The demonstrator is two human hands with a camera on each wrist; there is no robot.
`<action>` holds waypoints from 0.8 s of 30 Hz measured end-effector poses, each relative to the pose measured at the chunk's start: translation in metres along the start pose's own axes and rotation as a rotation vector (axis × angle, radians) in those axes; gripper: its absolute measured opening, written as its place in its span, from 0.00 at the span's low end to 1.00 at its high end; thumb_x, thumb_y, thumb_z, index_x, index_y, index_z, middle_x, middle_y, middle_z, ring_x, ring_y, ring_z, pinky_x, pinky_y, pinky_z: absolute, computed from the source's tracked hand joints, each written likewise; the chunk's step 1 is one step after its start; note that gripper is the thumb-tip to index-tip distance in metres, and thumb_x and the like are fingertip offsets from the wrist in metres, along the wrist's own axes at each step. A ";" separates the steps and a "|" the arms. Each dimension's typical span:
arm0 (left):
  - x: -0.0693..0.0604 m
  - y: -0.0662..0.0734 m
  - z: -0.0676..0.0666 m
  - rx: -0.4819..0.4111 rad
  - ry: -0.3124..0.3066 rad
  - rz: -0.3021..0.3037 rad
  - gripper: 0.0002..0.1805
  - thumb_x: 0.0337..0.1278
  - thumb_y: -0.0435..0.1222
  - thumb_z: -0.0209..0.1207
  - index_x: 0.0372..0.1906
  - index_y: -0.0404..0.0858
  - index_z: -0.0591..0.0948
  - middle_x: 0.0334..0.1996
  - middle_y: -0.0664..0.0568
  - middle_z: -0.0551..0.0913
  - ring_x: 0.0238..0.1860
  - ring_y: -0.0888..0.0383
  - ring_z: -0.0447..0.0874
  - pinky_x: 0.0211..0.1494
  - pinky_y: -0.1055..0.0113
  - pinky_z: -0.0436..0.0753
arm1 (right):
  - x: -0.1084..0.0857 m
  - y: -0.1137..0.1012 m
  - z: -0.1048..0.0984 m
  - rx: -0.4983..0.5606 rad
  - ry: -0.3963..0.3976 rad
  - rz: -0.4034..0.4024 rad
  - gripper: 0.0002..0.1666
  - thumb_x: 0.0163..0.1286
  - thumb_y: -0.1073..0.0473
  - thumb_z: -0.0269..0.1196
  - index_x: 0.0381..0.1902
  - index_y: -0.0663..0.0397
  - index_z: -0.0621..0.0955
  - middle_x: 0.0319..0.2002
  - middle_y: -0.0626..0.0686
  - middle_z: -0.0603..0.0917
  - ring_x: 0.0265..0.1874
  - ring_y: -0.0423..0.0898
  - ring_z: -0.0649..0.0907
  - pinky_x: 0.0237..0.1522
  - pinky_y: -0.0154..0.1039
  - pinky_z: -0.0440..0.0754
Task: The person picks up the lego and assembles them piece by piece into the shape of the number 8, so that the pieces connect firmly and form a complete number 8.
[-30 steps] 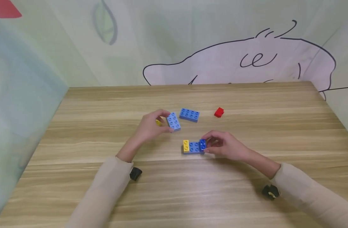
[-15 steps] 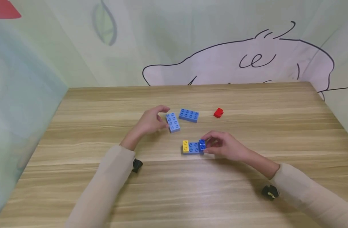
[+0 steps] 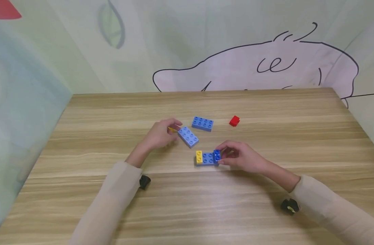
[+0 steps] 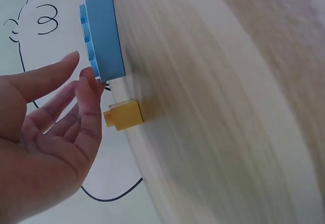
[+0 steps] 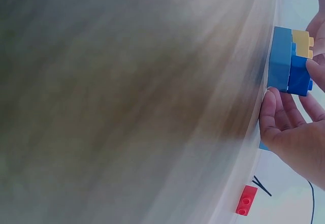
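The right hand (image 3: pixel 243 157) pinches the dark blue brick (image 3: pixel 217 156) atop the near base brick (image 3: pixel 207 158). Farther left, the left hand's (image 3: pixel 161 135) loosely parted fingers grip nothing beside the light blue brick (image 3: pixel 188 137); best steady the base brick and take the other squarely.

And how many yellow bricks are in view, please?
2. One yellow brick sits on the left end of a blue base brick; the other yellow brick is near the left hand, which partly hides it in the head view.
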State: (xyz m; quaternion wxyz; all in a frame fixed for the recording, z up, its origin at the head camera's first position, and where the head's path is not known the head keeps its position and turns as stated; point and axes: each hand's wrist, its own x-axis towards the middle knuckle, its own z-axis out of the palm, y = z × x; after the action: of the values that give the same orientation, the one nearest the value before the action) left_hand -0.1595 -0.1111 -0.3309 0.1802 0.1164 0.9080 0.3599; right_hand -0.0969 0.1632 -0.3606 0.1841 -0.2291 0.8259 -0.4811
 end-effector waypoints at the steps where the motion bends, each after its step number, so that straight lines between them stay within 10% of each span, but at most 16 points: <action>1: -0.001 0.000 0.000 0.002 -0.005 -0.006 0.23 0.51 0.27 0.59 0.55 0.36 0.73 0.49 0.45 0.78 0.43 0.50 0.74 0.44 0.63 0.76 | 0.000 0.000 0.000 0.001 0.001 0.001 0.20 0.57 0.64 0.66 0.49 0.58 0.77 0.45 0.52 0.79 0.42 0.47 0.78 0.44 0.38 0.78; 17: 0.003 -0.001 0.007 0.034 -0.062 0.021 0.29 0.48 0.25 0.61 0.58 0.39 0.72 0.55 0.48 0.74 0.25 0.57 0.74 0.29 0.69 0.75 | 0.000 -0.001 0.000 -0.015 0.012 -0.010 0.20 0.57 0.65 0.66 0.48 0.59 0.77 0.45 0.52 0.79 0.41 0.47 0.78 0.43 0.37 0.78; 24: 0.001 -0.005 0.012 0.090 -0.038 0.063 0.25 0.48 0.26 0.61 0.56 0.38 0.74 0.53 0.48 0.76 0.33 0.55 0.74 0.36 0.66 0.75 | 0.000 -0.001 0.000 -0.014 0.005 -0.009 0.20 0.57 0.66 0.65 0.49 0.59 0.77 0.45 0.53 0.79 0.41 0.47 0.78 0.43 0.37 0.78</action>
State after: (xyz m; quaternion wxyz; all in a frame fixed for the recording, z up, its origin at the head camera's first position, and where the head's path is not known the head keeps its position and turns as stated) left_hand -0.1565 -0.1071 -0.3425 0.1803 0.1598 0.9156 0.3219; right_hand -0.0968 0.1626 -0.3593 0.1781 -0.2328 0.8289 -0.4765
